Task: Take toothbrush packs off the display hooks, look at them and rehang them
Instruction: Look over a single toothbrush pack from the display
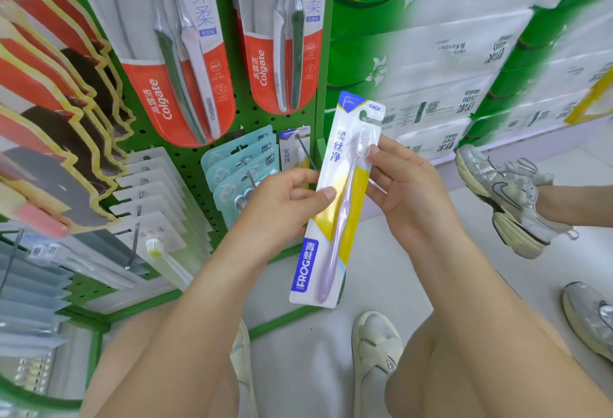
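Both hands hold FROG toothbrush pack [338,198] off its hook, in front of green pegboard [199,158], tilted, top to upper right. Left hand [285,198] pinches left edge w/ thumb + fingers; right hand [408,185] fingers grip right edge near brush head. Matching pack [292,149] hangs on hook [303,147] just behind.

Green pegboard rack [255,112], pale floor [464,271]

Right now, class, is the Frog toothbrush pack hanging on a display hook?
No: the Frog toothbrush pack is off the hooks, held between the left hand and right hand.
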### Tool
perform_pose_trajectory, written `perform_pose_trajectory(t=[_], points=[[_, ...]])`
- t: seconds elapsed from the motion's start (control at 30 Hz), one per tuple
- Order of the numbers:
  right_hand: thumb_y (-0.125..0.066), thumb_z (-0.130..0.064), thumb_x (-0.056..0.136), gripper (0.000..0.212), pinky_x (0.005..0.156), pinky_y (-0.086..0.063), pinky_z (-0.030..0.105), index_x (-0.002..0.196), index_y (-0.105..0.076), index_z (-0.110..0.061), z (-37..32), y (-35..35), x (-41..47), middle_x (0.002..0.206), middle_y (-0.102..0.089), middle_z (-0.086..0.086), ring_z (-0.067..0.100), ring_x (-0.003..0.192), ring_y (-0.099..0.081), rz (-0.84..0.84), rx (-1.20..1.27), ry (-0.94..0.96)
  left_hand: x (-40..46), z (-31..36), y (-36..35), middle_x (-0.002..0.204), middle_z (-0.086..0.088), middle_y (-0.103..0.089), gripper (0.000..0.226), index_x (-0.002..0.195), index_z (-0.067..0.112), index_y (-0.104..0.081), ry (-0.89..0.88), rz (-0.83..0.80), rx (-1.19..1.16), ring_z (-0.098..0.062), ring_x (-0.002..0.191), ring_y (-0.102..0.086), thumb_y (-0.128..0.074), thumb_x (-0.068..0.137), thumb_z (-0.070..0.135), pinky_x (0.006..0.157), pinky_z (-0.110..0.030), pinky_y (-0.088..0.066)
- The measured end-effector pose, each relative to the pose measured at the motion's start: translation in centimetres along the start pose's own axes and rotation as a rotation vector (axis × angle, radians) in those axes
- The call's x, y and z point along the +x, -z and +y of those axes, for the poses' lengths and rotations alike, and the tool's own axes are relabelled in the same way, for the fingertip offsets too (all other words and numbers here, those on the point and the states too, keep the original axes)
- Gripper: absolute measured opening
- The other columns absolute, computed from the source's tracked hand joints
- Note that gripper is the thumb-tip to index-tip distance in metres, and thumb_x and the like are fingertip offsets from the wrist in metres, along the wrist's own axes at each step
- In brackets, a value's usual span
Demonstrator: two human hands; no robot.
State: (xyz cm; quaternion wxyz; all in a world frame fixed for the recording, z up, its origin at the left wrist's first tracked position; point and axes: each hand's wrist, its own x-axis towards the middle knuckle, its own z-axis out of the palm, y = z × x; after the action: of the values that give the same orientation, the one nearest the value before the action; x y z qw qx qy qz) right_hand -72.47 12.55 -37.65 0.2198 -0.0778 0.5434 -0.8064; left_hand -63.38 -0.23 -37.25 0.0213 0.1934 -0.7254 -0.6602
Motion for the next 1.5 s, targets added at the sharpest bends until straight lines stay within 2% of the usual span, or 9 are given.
perform_pose_trajectory(t=[0.23,0.4,0.5,0.77,0.87,1.0,1.1,1.33,1.5], points=[[-0.055,-0.005,0.093,0.018,0.067,-0.055,0.021,0.099,-0.067,-0.016,-0.5,0.7,0.4,0.082,-0.07,-0.004,0.009,0.072,-0.064,0.173,0.149,0.013,-0.6,-1.6,-0.9,0.131,0.018,-0.051,0.079,0.144,0.049,-0.03,-0.25,0.006,0.46,-0.005,0.106,-0.059,-0.076,0.081,0.039,0.092,-0.03,-0.051],[-0.052,-0.004,0.094,0.019,0.066,-0.057,0.021,0.101,-0.067,-0.013,-0.5,0.9,0.6,0.08,-0.071,-0.003,0.01,0.072,-0.066,0.174,0.238,-0.015,-1.4,-1.4,-1.8,0.152,0.025,-0.014,0.105,0.152,0.045,0.002,-0.301,0.043,0.824,-0.003,0.128,-0.035,-0.071,0.077,0.057,0.092,-0.029,-0.04],[-0.05,-0.003,0.095,0.019,0.066,-0.057,0.02,0.093,-0.066,-0.013,-0.6,0.7,0.5,0.074,-0.071,-0.003,0.009,0.068,-0.066,0.142,0.292,-0.034,-1.4,-1.6,-2.2,0.153,0.019,-0.014,0.109,0.153,0.037,0.01,-0.341,0.041,0.921,-0.007,0.132,-0.035,-0.07,0.08,0.052,0.089,-0.03,-0.041],[-0.063,-0.012,0.084,0.023,0.07,-0.056,0.024,0.106,-0.068,-0.01,-0.7,0.6,-0.3,0.095,-0.073,0.004,0.015,0.08,-0.069,-0.234,-0.09,-0.109,-0.4,-1.3,-1.7,0.147,0.014,-0.04,0.095,0.151,0.041,-0.018,-0.321,0.177,0.407,-0.004,0.131,-0.041,-0.079,0.079,0.029,0.105,-0.021,-0.034],[-0.061,-0.006,0.088,0.022,0.065,-0.055,0.024,0.109,-0.067,-0.002,0.1,0.2,-0.4,0.095,-0.072,0.009,0.017,0.078,-0.069,-0.17,-0.153,-0.097,-0.2,-1.3,-1.0,0.146,0.013,-0.046,0.094,0.151,0.041,-0.026,-0.264,0.096,0.306,-0.005,0.13,-0.047,-0.082,0.075,0.032,0.11,-0.033,-0.04],[-0.061,-0.007,0.089,0.01,0.072,-0.057,0.025,0.093,-0.067,-0.013,-0.3,0.4,0.1,0.082,-0.072,-0.001,0.013,0.074,-0.067,-0.051,-0.084,-0.076,-0.1,-1.0,0.4,0.114,0.02,-0.062,0.083,0.142,0.038,-0.041,-0.177,0.015,0.217,0.004,0.101,-0.063,-0.085,0.073,0.024,0.093,-0.023,-0.051],[-0.062,-0.008,0.089,0.008,0.078,-0.056,0.027,0.086,-0.064,-0.016,-0.5,0.8,0.4,0.081,-0.071,-0.002,0.014,0.076,-0.066,0.013,-0.018,-0.077,-0.3,-1.1,0.8,0.109,0.018,-0.063,0.063,0.132,0.038,-0.052,-0.212,0.083,0.279,-0.002,0.092,-0.065,-0.078,0.079,0.017,0.08,-0.024,-0.051],[-0.06,-0.004,0.09,0.009,0.063,-0.054,0.021,0.085,-0.061,-0.012,-0.2,0.3,-0.1,0.078,-0.067,0.0,0.011,0.07,-0.065,0.024,-0.087,0.03,-1.0,-1.6,-0.8,0.141,0.013,-0.046,0.069,0.14,0.032,-0.05,-0.45,0.195,0.76,-0.007,0.125,-0.039,-0.059,0.076,0.054,0.101,-0.024,-0.031],[-0.063,-0.019,0.089,0.006,0.071,-0.055,0.024,0.084,-0.064,-0.017,-0.3,0.1,-0.1,0.083,-0.07,-0.003,0.011,0.081,-0.068,-0.01,-0.083,-0.006,-0.7,-2.2,-1.2,0.124,0.002,-0.064,0.047,0.134,0.02,-0.058,-0.542,0.333,0.823,-0.021,0.107,-0.06,-0.057,0.087,0.024,0.085,-0.033,-0.046]])
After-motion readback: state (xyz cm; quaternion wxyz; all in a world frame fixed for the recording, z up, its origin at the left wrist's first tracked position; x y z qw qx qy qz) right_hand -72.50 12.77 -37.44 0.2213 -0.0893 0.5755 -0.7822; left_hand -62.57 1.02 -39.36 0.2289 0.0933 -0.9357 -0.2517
